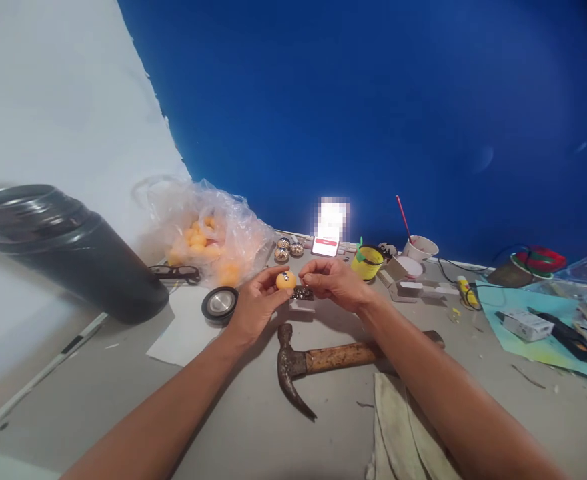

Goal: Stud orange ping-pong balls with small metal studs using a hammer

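Observation:
My left hand (253, 303) grips an orange ball (286, 281), like a ping-pong ball, with a few shiny metal pieces on its upper side. Just right of the ball, my right hand (334, 283) is closed in a pinch; whatever its fingertips hold is too small to make out. Between and below the hands sits a small open box (302, 306) of shiny dark metal bits, probably tacks. Behind the hands stand several balls covered in metal studs (282, 254). A claw hammer (341, 358) with a worn wooden handle lies in front, partly under my right forearm.
At the left are a large dark flask (83, 260), its round lid (220, 304), glasses (176, 273) and a plastic bag (213, 233) of orange balls. A lit phone (328, 230) leans by the blue wall. Rightward stand a yellow cup (367, 263), a white cup (420, 249) and cloth (403, 427).

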Available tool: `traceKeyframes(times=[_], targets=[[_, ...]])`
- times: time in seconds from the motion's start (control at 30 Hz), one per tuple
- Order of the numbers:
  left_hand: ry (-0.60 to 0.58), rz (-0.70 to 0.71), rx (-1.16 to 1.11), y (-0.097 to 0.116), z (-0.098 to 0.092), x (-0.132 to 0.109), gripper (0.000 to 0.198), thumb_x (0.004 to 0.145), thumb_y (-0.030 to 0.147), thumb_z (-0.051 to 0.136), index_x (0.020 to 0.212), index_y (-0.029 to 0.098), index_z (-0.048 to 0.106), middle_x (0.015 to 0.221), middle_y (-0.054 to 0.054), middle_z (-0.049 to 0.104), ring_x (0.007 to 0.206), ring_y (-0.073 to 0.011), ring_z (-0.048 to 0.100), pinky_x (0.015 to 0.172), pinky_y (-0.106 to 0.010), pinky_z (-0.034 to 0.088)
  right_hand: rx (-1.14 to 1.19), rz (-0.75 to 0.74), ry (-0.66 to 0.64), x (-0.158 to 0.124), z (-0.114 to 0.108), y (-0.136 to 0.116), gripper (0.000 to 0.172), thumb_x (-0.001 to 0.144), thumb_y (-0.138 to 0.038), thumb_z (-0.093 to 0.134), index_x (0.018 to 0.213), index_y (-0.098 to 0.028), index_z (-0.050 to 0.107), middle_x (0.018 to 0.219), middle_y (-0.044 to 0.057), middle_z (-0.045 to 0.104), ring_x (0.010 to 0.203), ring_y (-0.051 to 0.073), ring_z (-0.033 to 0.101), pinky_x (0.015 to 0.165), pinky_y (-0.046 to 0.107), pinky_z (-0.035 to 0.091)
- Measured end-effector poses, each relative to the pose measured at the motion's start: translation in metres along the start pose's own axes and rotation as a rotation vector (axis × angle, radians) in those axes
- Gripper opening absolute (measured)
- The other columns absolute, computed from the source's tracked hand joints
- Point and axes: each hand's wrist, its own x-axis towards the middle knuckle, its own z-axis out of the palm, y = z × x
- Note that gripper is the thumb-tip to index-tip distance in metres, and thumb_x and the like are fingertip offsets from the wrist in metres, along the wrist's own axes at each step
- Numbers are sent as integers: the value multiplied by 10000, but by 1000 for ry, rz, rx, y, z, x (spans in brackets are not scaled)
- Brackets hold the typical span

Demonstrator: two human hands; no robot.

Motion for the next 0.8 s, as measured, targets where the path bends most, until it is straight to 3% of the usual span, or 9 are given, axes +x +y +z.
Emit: traceKeyframes(times=[0.1,0.23,0.8], targets=[[-13,71,77,0,-1,-2,518,680,314,852,1164,191,714,1069,-80,764,956,-241,706,844,-366,553,-11,1,-17,0,4,2,306,702,-380,858,869,-160,727,643,-36,607,528,67,409,495,220,272],[-6,152,185,-4,-3,-3,511,729,329,822,1205,188,703,1095,-92,758,980,-255,707,866,-386,555,-59,6,58,-1,8,1,278,674,-368,873,824,-172,746,656,-13,649,545,82,449,509,234,306],[40,146,239,-2,-1,-2,451,688,283,814,1119,185,721,980,-65,773,873,-224,719,762,-341,565,22,58,84,3,7,12,305,613,-359,921,790,-166,766,615,-3,654,504,73,427,479,234,255]])
